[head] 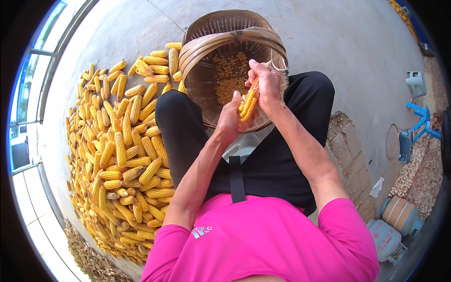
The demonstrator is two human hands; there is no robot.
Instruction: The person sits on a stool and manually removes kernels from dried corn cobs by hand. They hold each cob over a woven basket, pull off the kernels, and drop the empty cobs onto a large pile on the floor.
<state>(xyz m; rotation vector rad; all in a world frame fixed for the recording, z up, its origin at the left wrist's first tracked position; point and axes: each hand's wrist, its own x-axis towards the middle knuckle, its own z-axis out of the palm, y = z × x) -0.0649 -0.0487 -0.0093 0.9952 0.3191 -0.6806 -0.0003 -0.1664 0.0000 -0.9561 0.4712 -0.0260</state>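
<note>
Between my two hands is a partly shelled corn cob [249, 105], a few rows of yellow kernels left on it and the rest bare and reddish. My left hand [230, 114] grips its lower end with the thumb up along the side. My right hand [266, 83] is closed round the upper end. Directly below, a woven basket [196, 53] with a thick bent-wood handle [208, 39] stands between my knees. Loose kernels [229, 79] lie scattered over its bottom. A pale loop [283, 67] shows at the basket's right rim, beside my right hand.
A large pile of unshelled corn cobs [119, 151] spreads on the concrete floor to my left. Dry husks [84, 252] lie behind it. To my right are gas cylinders [385, 239], a grey plastic stool [416, 84], a blue plastic frame [424, 118] and a shoe [406, 144].
</note>
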